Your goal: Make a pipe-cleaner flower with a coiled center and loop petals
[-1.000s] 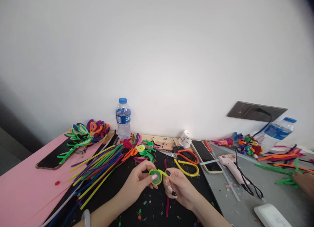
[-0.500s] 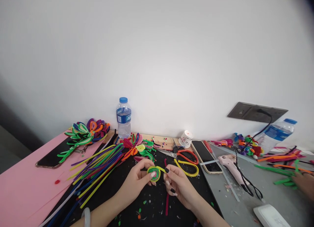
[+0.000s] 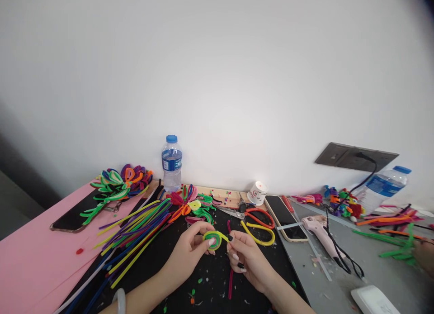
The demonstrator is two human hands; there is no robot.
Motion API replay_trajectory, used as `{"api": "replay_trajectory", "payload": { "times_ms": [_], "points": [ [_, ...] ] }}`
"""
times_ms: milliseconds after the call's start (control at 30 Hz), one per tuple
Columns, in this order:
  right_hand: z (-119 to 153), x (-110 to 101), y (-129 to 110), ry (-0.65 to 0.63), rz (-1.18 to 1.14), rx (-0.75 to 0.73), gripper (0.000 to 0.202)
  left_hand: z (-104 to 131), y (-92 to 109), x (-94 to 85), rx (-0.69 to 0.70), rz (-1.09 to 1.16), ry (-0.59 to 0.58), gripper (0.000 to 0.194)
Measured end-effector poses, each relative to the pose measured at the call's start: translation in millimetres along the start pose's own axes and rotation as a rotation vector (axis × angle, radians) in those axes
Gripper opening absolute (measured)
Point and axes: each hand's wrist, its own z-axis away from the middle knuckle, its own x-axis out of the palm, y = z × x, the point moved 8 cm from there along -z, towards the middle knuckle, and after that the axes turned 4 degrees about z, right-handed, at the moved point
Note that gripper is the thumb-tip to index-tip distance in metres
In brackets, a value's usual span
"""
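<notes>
Between the thumb and fingers of my left hand (image 3: 194,246) is a flat coil of pipe cleaner (image 3: 213,240), pink at the centre with green and yellow rings around it. From the coil's upper edge a yellow pipe cleaner end (image 3: 223,235) stretches across to my right hand (image 3: 247,259), which pinches its tip between thumb and forefinger. A dark pink pipe cleaner (image 3: 231,284) lies on the black mat (image 3: 183,291), partly hidden behind my right hand. Just beyond that hand rest scissors (image 3: 249,214) with orange handles and a bent yellow pipe cleaner (image 3: 267,241).
Loose pipe cleaners (image 3: 135,241) lie left of my hands, and pipe cleaner flowers (image 3: 185,201) behind them. A water bottle (image 3: 172,164), paper cup (image 3: 257,194) and phone (image 3: 286,219) stand or lie farther back. Rightward are a pink glue gun (image 3: 320,232) and another person's hand (image 3: 423,255).
My right hand's grip has shifted slightly along the yellow end, its fingers curling a little more. The coil stays in my left hand. At the right edge, the other person's hand has moved outward.
</notes>
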Motion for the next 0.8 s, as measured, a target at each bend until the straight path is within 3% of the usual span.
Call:
{"api": "replay_trajectory", "payload": {
  "times_ms": [800],
  "points": [
    [0.1, 0.0, 1.4, 0.033, 0.104, 0.02, 0.027, 0.7, -1.2, -1.7, 0.007, 0.011, 0.013, 0.018]
  ]
}}
